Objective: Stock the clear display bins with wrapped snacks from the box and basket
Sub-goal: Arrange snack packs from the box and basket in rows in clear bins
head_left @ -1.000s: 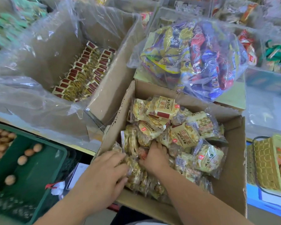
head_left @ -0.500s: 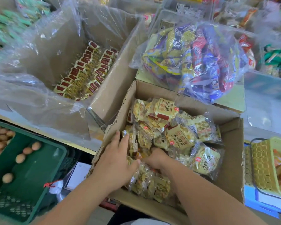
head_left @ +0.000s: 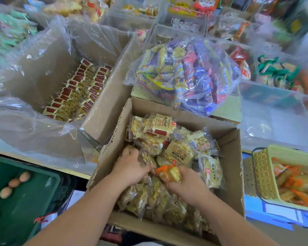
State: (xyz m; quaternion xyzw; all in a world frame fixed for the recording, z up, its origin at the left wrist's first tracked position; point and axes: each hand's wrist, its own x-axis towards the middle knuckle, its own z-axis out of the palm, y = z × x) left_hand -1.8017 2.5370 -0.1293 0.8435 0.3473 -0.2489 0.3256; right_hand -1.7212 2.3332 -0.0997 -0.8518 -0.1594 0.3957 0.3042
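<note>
Presently: wrapped snacks (head_left: pixel 178 153), heaped in open cardboard box (head_left: pixel 229 157); one orange-and-yellow packet (head_left: pixel 167 172) gripped in right hand (head_left: pixel 188 187), left hand (head_left: pixel 130 167) curled round neighbouring packets. Best gathered as a firm handful without crushing wrappers, then lifted straight up, clear of box walls. Beyond: clear display bins (head_left: pixel 169 31) at far side, yellow basket (head_left: pixel 260 171) at right.

Cardboard box (head_left: pixel 228 174) at 6 o'clock: right hand (head_left: pixel 187 186) grips orange-yellow packet (head_left: pixel 167 172), left hand (head_left: pixel 130 168) curled among wrapped snacks (head_left: pixel 178 153); basket (head_left: pixel 261 168) at 4 o'clock.
</note>
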